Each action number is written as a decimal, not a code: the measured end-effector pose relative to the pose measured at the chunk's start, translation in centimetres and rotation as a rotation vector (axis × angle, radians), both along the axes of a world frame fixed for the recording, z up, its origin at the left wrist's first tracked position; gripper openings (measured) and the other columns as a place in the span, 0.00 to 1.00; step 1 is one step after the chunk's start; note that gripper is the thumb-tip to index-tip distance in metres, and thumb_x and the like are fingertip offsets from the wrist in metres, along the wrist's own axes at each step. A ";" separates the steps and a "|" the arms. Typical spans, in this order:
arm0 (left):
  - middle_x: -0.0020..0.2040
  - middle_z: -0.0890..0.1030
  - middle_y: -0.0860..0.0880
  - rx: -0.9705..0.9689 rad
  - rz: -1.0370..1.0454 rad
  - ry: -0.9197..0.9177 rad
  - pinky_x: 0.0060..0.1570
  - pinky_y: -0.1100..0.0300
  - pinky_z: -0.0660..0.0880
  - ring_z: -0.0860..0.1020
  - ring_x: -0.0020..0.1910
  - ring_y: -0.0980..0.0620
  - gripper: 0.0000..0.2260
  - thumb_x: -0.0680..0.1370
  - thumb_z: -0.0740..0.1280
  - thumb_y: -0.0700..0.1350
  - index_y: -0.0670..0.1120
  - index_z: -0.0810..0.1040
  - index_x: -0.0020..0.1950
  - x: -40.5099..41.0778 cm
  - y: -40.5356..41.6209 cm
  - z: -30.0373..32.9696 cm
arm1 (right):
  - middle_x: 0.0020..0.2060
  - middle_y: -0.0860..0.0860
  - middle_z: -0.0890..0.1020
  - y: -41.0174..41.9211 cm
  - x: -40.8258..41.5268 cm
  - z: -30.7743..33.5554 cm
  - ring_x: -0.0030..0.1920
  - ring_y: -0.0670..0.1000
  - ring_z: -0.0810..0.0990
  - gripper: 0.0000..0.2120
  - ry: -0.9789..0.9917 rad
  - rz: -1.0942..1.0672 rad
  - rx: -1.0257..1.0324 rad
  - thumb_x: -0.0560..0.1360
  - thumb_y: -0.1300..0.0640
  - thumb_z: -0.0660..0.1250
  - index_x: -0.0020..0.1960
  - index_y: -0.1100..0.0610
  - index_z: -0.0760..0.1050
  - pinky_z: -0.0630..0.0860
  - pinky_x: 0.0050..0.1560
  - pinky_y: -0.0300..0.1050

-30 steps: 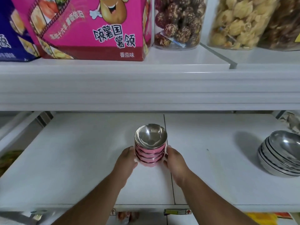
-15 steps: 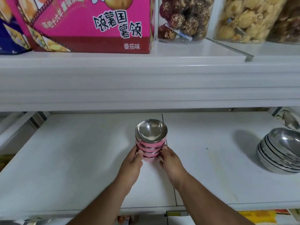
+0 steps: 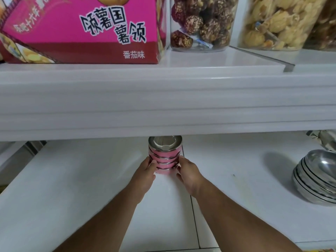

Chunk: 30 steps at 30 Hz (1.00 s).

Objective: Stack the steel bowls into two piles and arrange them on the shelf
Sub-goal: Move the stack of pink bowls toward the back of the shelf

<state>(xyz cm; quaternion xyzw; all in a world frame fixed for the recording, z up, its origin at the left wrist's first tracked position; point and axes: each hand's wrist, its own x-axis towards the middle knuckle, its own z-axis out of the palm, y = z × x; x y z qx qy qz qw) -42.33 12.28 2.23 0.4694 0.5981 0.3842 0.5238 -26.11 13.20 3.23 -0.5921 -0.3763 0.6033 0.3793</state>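
Left hand and right hand clasp a pink bowl stack from both sides on the white shelf, well apart from a plain steel stack.

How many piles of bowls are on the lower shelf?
2: the pink pile at centre, between the left hand and right hand, and the plain steel pile at the right edge, partly cut off.

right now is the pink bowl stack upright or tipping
Upright: the pink bowl stack stands straight on the shelf, its bands level, steadied between both hands.
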 end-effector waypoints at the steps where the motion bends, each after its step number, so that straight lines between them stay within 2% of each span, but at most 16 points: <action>1: 0.67 0.75 0.58 -0.028 -0.002 0.026 0.73 0.48 0.67 0.74 0.64 0.59 0.12 0.82 0.59 0.53 0.63 0.74 0.64 -0.1 -0.1 0.1 | 0.58 0.50 0.81 0.0 0.2 -0.1 0.70 0.55 0.73 0.16 -0.008 -0.015 -0.008 0.82 0.52 0.54 0.58 0.58 0.76 0.70 0.72 0.56; 3: 0.80 0.64 0.52 -0.090 0.004 0.161 0.75 0.50 0.62 0.66 0.76 0.50 0.28 0.81 0.60 0.57 0.54 0.61 0.80 -0.1 -0.6 0.0 | 0.60 0.52 0.80 -0.2 0.8 0.1 0.69 0.57 0.75 0.19 -0.078 -0.020 -0.005 0.84 0.52 0.53 0.63 0.64 0.73 0.69 0.73 0.55; 4: 0.81 0.61 0.49 -0.113 0.001 0.248 0.75 0.53 0.61 0.63 0.78 0.48 0.30 0.82 0.60 0.55 0.49 0.57 0.82 0.1 -0.8 0.1 | 0.60 0.56 0.80 -0.5 1.1 0.3 0.66 0.58 0.76 0.21 -0.136 -0.009 -0.002 0.84 0.52 0.52 0.67 0.66 0.71 0.70 0.71 0.52; 6: 0.82 0.60 0.46 -0.120 -0.079 0.452 0.74 0.55 0.59 0.61 0.79 0.47 0.30 0.83 0.61 0.52 0.44 0.57 0.82 0.5 -1.6 0.1 | 0.67 0.58 0.78 -1.0 1.8 0.6 0.66 0.56 0.75 0.24 -0.250 0.039 0.026 0.85 0.51 0.51 0.73 0.65 0.68 0.67 0.68 0.49; 8: 0.82 0.60 0.45 -0.133 -0.252 0.642 0.75 0.56 0.60 0.62 0.79 0.47 0.30 0.83 0.60 0.53 0.43 0.58 0.82 1.2 -2.6 0.0 | 0.78 0.55 0.68 -1.6 2.6 0.6 0.75 0.54 0.67 0.25 -0.357 0.116 0.083 0.86 0.51 0.51 0.79 0.60 0.62 0.61 0.72 0.47; 9: 0.82 0.60 0.46 -0.142 -0.326 0.724 0.75 0.56 0.60 0.62 0.79 0.47 0.30 0.82 0.60 0.55 0.44 0.58 0.82 1.6 -3.0 0.1 | 0.80 0.55 0.65 -1.8 3.1 0.5 0.78 0.54 0.64 0.26 -0.432 0.176 0.115 0.86 0.51 0.51 0.81 0.59 0.59 0.59 0.74 0.46; 10: 0.82 0.60 0.47 -0.133 -0.382 0.797 0.76 0.55 0.60 0.62 0.79 0.48 0.30 0.82 0.59 0.56 0.45 0.57 0.82 2.2 -3.3 0.3 | 0.80 0.56 0.65 -1.9 3.6 0.4 0.79 0.56 0.63 0.26 -0.531 0.248 0.156 0.86 0.51 0.51 0.81 0.60 0.58 0.59 0.74 0.46; 13: 0.82 0.59 0.48 -0.042 -0.470 0.997 0.77 0.51 0.60 0.60 0.80 0.47 0.30 0.82 0.57 0.57 0.47 0.57 0.82 4.3 -3.9 0.9 | 0.71 0.60 0.72 -2.6 5.8 -0.4 0.72 0.61 0.70 0.23 -0.924 0.449 0.302 0.85 0.51 0.51 0.75 0.62 0.65 0.67 0.71 0.51; 15: 0.83 0.57 0.47 0.010 -0.476 1.096 0.77 0.48 0.60 0.58 0.81 0.46 0.30 0.82 0.57 0.57 0.48 0.56 0.82 6.3 -4.3 1.5 | 0.75 0.61 0.68 -3.2 7.7 -1.0 0.74 0.62 0.67 0.26 -1.175 0.573 0.369 0.85 0.49 0.50 0.78 0.63 0.61 0.67 0.72 0.55; 17: 0.83 0.55 0.46 0.001 -0.483 1.165 0.76 0.47 0.60 0.57 0.81 0.44 0.30 0.82 0.57 0.57 0.48 0.56 0.82 8.5 -4.9 1.8 | 0.80 0.61 0.60 -3.8 10.0 -1.4 0.79 0.62 0.59 0.29 -1.331 0.683 0.376 0.85 0.47 0.48 0.81 0.62 0.55 0.61 0.77 0.56; 20: 0.83 0.53 0.46 -0.044 -0.479 1.198 0.75 0.46 0.61 0.56 0.81 0.43 0.30 0.82 0.56 0.57 0.48 0.54 0.82 12.4 -6.1 2.0 | 0.82 0.60 0.55 -4.6 13.7 -1.4 0.82 0.61 0.53 0.30 -1.406 0.760 0.387 0.85 0.46 0.46 0.82 0.61 0.52 0.56 0.79 0.56; 24: 0.82 0.56 0.45 -0.070 -0.436 1.217 0.74 0.45 0.63 0.59 0.79 0.42 0.29 0.82 0.56 0.56 0.47 0.54 0.82 17.5 -7.7 2.1 | 0.83 0.59 0.50 -5.9 18.5 -1.2 0.83 0.59 0.48 0.31 -1.365 0.820 0.360 0.85 0.46 0.46 0.83 0.61 0.48 0.49 0.81 0.55; 30: 0.83 0.53 0.46 -0.110 -0.399 1.197 0.75 0.46 0.61 0.57 0.80 0.42 0.30 0.83 0.54 0.56 0.48 0.51 0.82 23.5 -9.9 2.2 | 0.83 0.58 0.50 -8.3 23.8 -1.1 0.83 0.57 0.48 0.31 -1.279 0.834 0.386 0.85 0.46 0.46 0.83 0.61 0.46 0.51 0.81 0.53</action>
